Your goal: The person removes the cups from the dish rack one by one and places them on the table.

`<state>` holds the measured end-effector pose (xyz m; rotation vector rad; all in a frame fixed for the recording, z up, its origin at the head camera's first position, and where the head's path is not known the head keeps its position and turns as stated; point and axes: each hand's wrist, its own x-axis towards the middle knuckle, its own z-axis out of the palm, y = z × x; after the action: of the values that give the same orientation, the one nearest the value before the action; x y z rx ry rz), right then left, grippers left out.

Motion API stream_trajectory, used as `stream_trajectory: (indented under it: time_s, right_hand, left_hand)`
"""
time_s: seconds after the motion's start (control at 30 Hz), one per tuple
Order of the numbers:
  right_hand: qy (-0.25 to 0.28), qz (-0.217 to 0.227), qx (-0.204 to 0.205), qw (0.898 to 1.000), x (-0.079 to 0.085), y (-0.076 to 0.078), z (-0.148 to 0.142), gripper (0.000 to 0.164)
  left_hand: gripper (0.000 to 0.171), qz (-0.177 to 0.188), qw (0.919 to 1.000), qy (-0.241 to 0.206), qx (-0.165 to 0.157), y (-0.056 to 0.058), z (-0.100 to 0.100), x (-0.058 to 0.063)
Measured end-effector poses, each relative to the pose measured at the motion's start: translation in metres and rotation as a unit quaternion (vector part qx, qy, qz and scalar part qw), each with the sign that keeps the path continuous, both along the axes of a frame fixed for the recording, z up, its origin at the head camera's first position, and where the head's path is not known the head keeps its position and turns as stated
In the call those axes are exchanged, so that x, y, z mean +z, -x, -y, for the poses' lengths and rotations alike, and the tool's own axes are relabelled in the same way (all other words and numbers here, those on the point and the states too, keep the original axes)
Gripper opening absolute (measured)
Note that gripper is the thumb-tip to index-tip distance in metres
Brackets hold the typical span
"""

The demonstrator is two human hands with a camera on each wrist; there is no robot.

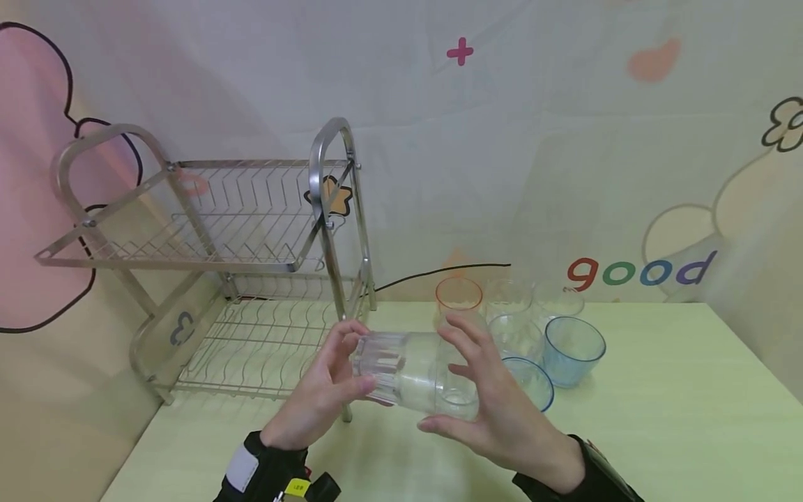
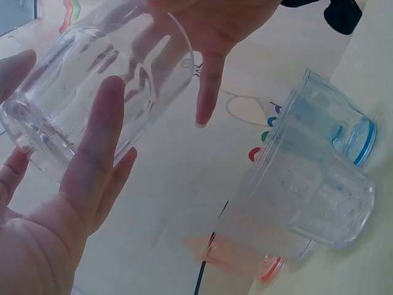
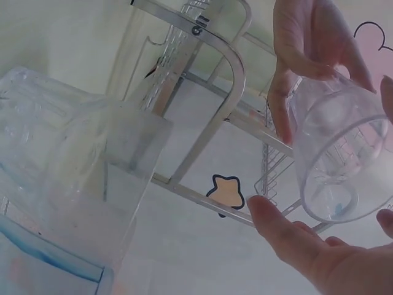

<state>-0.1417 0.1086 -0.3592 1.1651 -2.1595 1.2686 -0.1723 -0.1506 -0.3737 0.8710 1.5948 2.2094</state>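
A clear drinking glass (image 1: 410, 369) with a fluted base lies on its side in the air above the table, its mouth toward the right. My left hand (image 1: 326, 390) grips the fluted base, thumb in front, and its fingers (image 2: 101, 129) show along the wall in the left wrist view. Around the mouth end is my right hand (image 1: 495, 404), its fingers spread. Its thumb (image 3: 279, 230) stands straight and apart from the glass in the right wrist view. Whether the other right fingers touch the rim is hard to tell.
Right of the hands stand several clear glasses (image 1: 514, 335), a blue glass (image 1: 574, 352), a blue-rimmed glass (image 1: 532, 382) and an orange-rimmed one (image 1: 459, 296). A two-tier metal dish rack (image 1: 201, 265) occupies the table's left side. A printed cloth (image 1: 439, 174) hangs behind.
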Motion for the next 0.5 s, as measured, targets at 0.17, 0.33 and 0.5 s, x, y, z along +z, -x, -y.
stream_trajectory:
  time_s: [0.17,0.33,0.5]
  right_hand:
    - [0.045,0.053,0.023,0.997,-0.001,-0.004,0.004,0.102]
    - [0.100,0.140,0.031,0.985,-0.001,-0.008,0.006,0.109]
    - [0.127,0.157,0.045,0.978,-0.001,-0.009,0.006,0.105]
  left_hand:
    - [0.045,0.003,0.9996,-0.024,-0.015,-0.005,-0.006,-0.002]
    - [0.045,0.006,0.9993,-0.029,-0.024,-0.007,-0.015,-0.002]
    - [0.044,0.008,0.9988,-0.040,-0.027,-0.010,-0.020,-0.005]
